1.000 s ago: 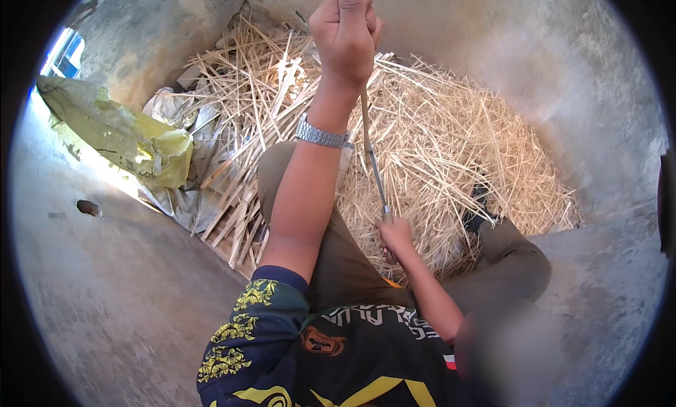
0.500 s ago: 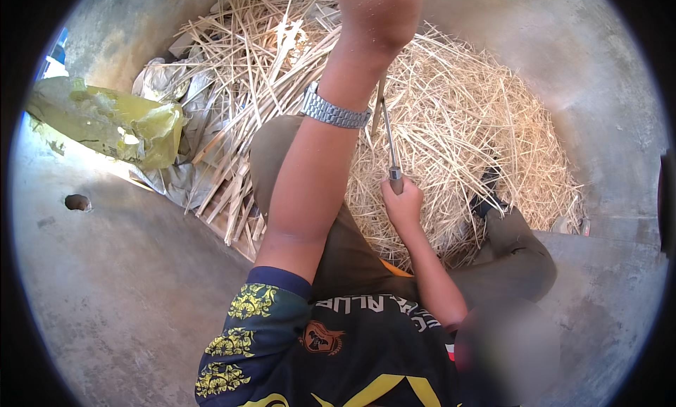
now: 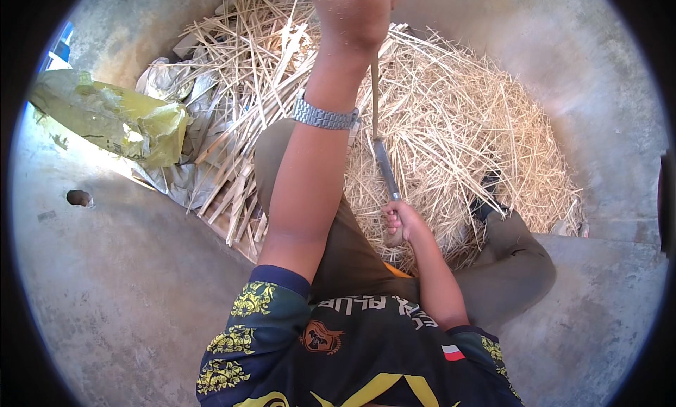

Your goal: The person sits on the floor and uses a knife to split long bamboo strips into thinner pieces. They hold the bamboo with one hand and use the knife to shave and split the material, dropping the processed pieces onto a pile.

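My right hand (image 3: pixel 405 221) is wrapped round the wooden handle of a knife (image 3: pixel 386 166), its blade pointing away from me. The blade's tip meets the lower end of a thin bamboo-like strip (image 3: pixel 374 101). That strip runs up to my left hand (image 3: pixel 355 13), which is raised close to the view and closed, its fingers partly cut off by the top edge. A metal watch (image 3: pixel 324 115) circles my left wrist. Below both hands lies a wide heap of pale shavings (image 3: pixel 451 118).
Longer split strips (image 3: pixel 239 189) lie loosely piled left of my bent knee. A torn yellow-green sack (image 3: pixel 151 129) and grey cloth-like material (image 3: pixel 179 178) lie beyond them. Grey concrete (image 3: pixel 127 266) curves round me, with a small hole (image 3: pixel 79 198) at the left.
My right hand has drawn the knife nearer to my body, and its blade now shows its flat side. My left hand has shifted slightly left and up, with the strip now hanging more upright.
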Demonstrator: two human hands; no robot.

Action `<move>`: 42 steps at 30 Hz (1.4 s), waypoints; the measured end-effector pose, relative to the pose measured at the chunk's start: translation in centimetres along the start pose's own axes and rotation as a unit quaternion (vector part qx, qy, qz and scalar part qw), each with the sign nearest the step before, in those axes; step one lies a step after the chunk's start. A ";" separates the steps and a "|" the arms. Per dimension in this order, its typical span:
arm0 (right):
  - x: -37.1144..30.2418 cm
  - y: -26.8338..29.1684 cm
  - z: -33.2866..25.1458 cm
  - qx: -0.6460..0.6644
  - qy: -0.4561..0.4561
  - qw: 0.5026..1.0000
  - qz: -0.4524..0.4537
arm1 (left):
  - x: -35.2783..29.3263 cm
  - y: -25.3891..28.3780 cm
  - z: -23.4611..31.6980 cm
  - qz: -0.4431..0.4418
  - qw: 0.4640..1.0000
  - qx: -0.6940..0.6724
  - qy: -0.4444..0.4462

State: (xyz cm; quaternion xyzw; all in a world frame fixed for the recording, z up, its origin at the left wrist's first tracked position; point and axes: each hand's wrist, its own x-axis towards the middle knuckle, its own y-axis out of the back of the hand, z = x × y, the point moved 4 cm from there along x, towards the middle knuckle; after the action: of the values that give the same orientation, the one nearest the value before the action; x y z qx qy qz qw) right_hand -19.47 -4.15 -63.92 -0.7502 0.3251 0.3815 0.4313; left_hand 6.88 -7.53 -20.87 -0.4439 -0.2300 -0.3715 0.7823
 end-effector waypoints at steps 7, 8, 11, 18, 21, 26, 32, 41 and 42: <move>-3.1 -1.9 -3.2 -0.448 0.299 0.793 0.284 | 0.6 0.9 2.2 -0.003 0.999 0.040 -0.036; -3.7 -2.7 -3.7 -0.448 0.311 0.789 0.284 | 0.3 0.3 3.3 0.009 0.996 0.077 -0.046; -4.1 -3.2 -4.2 -0.443 0.329 0.777 0.304 | -0.5 -2.2 7.1 0.010 0.981 0.159 -0.111; 1.6 6.4 -1.8 -0.333 0.192 0.852 0.355 | 0.3 1.8 16.7 -0.072 0.997 -0.015 -0.013; 0.0 2.5 -2.6 -0.216 0.191 0.913 0.287 | 0.4 3.5 16.8 -0.021 0.999 0.008 -0.029; -1.0 0.7 -3.2 -0.092 0.179 0.951 0.237 | -0.5 1.2 14.3 0.062 0.992 0.065 -0.093; -2.3 0.5 -4.3 -0.057 0.209 0.947 0.238 | 0.3 1.4 7.8 0.112 0.990 0.014 -0.089; -1.2 0.8 -3.6 -0.082 0.191 0.949 0.238 | -1.5 -1.5 8.1 0.141 0.964 0.146 -0.171; -1.2 0.8 -3.4 -0.085 0.184 0.950 0.239 | -1.6 -1.8 8.5 0.144 0.963 0.153 -0.170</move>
State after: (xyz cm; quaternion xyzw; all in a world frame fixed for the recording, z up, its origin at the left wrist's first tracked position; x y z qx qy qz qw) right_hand -19.68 -7.36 -62.09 -0.7418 0.5348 0.3546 0.1948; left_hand 4.20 -0.14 -16.78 -0.4036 -0.3479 -0.1346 0.8354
